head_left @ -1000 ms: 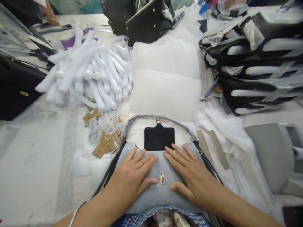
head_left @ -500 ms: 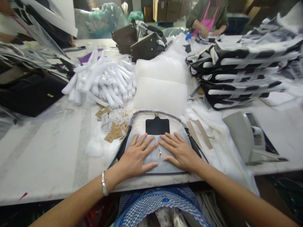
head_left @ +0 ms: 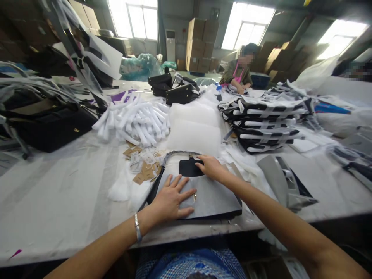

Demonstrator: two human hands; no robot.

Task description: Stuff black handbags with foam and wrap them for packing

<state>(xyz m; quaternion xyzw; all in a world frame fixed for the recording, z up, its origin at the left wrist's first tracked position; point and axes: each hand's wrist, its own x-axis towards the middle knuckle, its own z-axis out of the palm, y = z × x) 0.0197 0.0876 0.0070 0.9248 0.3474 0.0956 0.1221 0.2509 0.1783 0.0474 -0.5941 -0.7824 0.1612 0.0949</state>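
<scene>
A black handbag [head_left: 236, 213] lies on the table in front of me, a grey sheet [head_left: 215, 197] over its front and a small gold clasp [head_left: 195, 197] showing through. My left hand [head_left: 171, 199] rests on the sheet, fingers spread flat. At the bag's top, my right hand [head_left: 213, 168] has its thumb and fingers closed at the right edge of the black flap [head_left: 188, 168]; the fingertips are partly hidden. The wrapped handle [head_left: 171, 154] arches behind the flap.
White foam tubes [head_left: 139, 120] are heaped at the back left, near brown tags [head_left: 143, 172]. White foam sheets [head_left: 194, 131] lie straight ahead. Wrapped black bags [head_left: 261, 124] are stacked at right, beyond a grey piece [head_left: 279, 182]. A co-worker [head_left: 238, 73] works across the table.
My right hand has moved up from lying flat on the grey sheet to the black flap's edge. My left hand stays spread on the sheet. The view has tilted upward.
</scene>
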